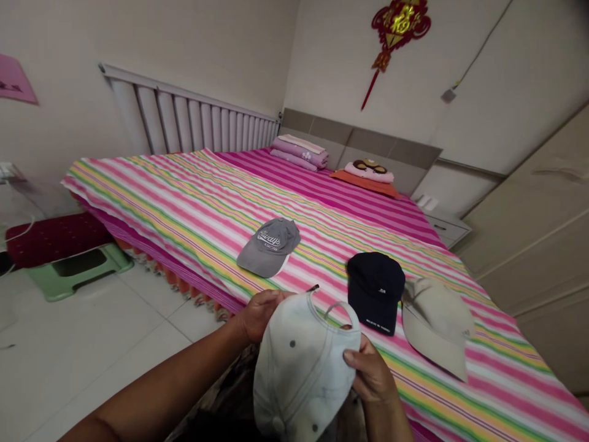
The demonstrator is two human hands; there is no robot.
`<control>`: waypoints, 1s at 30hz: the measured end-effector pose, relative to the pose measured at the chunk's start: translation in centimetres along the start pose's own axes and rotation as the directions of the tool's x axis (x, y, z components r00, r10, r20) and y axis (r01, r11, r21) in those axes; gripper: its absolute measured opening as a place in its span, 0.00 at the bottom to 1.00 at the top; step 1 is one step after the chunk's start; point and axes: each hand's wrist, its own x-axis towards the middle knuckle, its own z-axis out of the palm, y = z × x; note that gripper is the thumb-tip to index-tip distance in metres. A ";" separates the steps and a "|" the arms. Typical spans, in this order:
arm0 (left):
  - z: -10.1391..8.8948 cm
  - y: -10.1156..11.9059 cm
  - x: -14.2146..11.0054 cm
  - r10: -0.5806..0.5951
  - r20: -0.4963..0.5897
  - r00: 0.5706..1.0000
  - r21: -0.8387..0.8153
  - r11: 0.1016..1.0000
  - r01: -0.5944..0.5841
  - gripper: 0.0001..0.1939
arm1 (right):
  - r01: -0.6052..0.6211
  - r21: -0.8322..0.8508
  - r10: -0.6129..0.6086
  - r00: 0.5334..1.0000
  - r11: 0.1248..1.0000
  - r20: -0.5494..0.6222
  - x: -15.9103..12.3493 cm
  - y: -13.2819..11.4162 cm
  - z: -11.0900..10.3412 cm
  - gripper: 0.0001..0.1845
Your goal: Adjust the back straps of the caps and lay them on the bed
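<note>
A pale, light-blue baseball cap (299, 362) is held up in front of me, its back opening and strap toward the bed. My left hand (264, 313) grips its left edge, with some fingers hidden behind the fabric. On the other side my right hand (370, 368) pinches the cap near the strap, thumb on the outside. Beyond them on the bed lie a grey cap (271, 245) with white lettering, a black cap (375, 285) and a beige cap (437, 319).
A striped sheet (175, 202) covers the bed. Folded bedding (301, 152) and a pillow (368, 172) rest by the headboard (391, 147). A green stool (83, 270) stands on the floor at left, a wardrobe (529, 227) at right.
</note>
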 end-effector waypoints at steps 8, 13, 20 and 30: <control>0.9 -0.3 -0.6 0.023 -0.103 0.994 0.108 0.994 -0.012 0.16 | 0.137 0.129 -0.150 0.984 0.982 0.096 -1.7 0.1 -1.2 0.16; 2.8 0.6 -0.7 -0.035 -0.077 0.996 0.254 0.966 0.054 0.19 | 0.143 0.103 -0.164 0.959 0.984 0.233 -3.8 -0.3 -1.2 0.08; 5.1 1.4 -0.9 -0.008 -0.100 0.995 0.449 0.892 0.052 0.14 | 0.246 0.089 -0.261 0.889 0.965 0.376 -5.3 -1.1 0.1 0.12; 6.0 1.9 -0.6 -0.064 -0.173 0.983 0.520 0.841 0.146 0.15 | 0.334 0.054 -0.336 0.903 0.941 0.269 -6.1 -2.0 1.8 0.07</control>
